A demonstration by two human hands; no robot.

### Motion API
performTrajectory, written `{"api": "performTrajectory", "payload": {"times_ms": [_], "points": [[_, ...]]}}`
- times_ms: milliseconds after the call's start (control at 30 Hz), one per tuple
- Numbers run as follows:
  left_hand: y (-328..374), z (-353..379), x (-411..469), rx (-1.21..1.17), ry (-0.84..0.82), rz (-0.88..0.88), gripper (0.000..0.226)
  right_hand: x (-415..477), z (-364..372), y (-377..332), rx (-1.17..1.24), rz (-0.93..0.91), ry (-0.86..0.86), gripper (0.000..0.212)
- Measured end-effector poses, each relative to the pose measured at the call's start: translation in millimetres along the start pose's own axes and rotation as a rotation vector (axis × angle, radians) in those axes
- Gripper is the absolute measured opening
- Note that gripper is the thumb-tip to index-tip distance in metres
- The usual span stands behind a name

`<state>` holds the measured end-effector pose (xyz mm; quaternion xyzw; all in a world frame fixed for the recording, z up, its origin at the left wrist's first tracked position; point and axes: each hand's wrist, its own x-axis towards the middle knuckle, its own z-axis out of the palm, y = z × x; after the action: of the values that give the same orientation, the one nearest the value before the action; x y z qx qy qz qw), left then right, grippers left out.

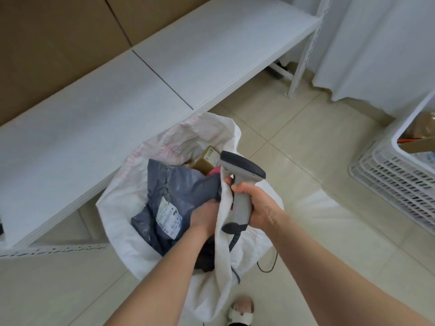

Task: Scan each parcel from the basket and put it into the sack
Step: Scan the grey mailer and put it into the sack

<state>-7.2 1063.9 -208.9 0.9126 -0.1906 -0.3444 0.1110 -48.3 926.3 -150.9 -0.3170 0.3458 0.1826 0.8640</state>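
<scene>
While my left hand (204, 217) grips parcel (179, 184), half down in sack (122, 196), right hand (251, 203) clamps scanner (242, 184), sack rim seemingly pinched alongside. If rim slips, sack could sag shut; cable (268, 267) may snag.

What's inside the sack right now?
A grey mailer held by the left hand, with a brown box and something pink behind it. Anything beneath them is covered.

Sack (122, 203): white woven, mouth open, upright on the floor, near centre.
Grey parcel (181, 184): crumpled mailer, white label up, inside the sack, gripped by left hand (203, 216).
Brown box (203, 161): small, labelled, inside at the sack's far side.
Basket (400, 175): white, slatted, far right.
Scanner (242, 175): grey, held in right hand (253, 203) at the sack's right rim.
</scene>
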Motion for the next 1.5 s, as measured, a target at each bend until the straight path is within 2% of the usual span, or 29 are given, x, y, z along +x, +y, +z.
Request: {"api": "performTrajectory", "payload": {"times_ms": [33, 100, 200, 233, 267, 400, 600, 667, 733, 833, 1033, 1200, 1267, 1367, 1433, 1500], "points": [[-2, -12, 0, 0.136, 0.136, -0.015, 0.027, -1, 4, 2, -0.002, 0.001, 0.002, 0.018], [-22, -21, 8, 0.289, 0.172, -0.071, 0.044, -5, 13, 0, -0.006, 0.005, 0.012, 0.018], [-59, -3, 15, 0.236, -0.224, -0.304, 0.082, -3, 15, 4, -0.025, 0.002, 0.035, 0.017], [-64, 4, 17, 0.213, -0.299, -0.319, 0.087, -1, 14, 6, -0.047, -0.007, 0.047, 0.017], [-67, 5, 19, 0.205, -0.305, -0.312, 0.088, 0, 14, 7, -0.06, -0.009, 0.053, 0.016], [-62, -9, 11, 0.076, -0.131, -0.256, 0.065, -10, 24, 8, -0.102, -0.022, 0.107, 0.015], [-22, -35, -27, -0.273, -0.048, -0.162, 0.02, -47, 48, -13, 0.029, -0.109, 0.107, 0.014], [-10, -38, -34, -0.319, -0.018, -0.165, 0.022, -49, 52, -18, -0.122, -0.148, 0.219, 0.012], [-4, -38, -43, -0.289, 0.022, -0.178, 0.037, -51, 52, -16, -0.339, -0.17, 0.387, 0.005], [-2, -35, -49, -0.188, -0.025, -0.187, 0.042, -56, 48, -9, -0.55, -0.153, 0.534, 0.008], [2, -37, -50, -0.089, -0.056, -0.191, 0.033, -61, 35, -4, -0.652, -0.14, 0.597, 0.009], [5, -45, -49, -0.006, -0.076, -0.19, 0.041, -65, 35, -6, -0.8, -0.153, 0.715, 0.019], [7, -50, -48, 0.007, -0.079, -0.194, 0.042, -69, 40, -10, -0.803, -0.209, 0.711, 0.011], [11, -57, -47, 0.033, -0.078, -0.192, 0.044, -72, 50, -16, -0.633, -0.237, 0.557, 0.008], [12, -60, -45, 0.046, -0.085, -0.195, 0.047, -72, 52, -17, -0.547, -0.158, 0.425, 0.006], [13, -61, -42, 0.053, -0.097, -0.194, 0.045, -69, 48, -16, -0.629, -0.064, 0.393, 0.015]]}}
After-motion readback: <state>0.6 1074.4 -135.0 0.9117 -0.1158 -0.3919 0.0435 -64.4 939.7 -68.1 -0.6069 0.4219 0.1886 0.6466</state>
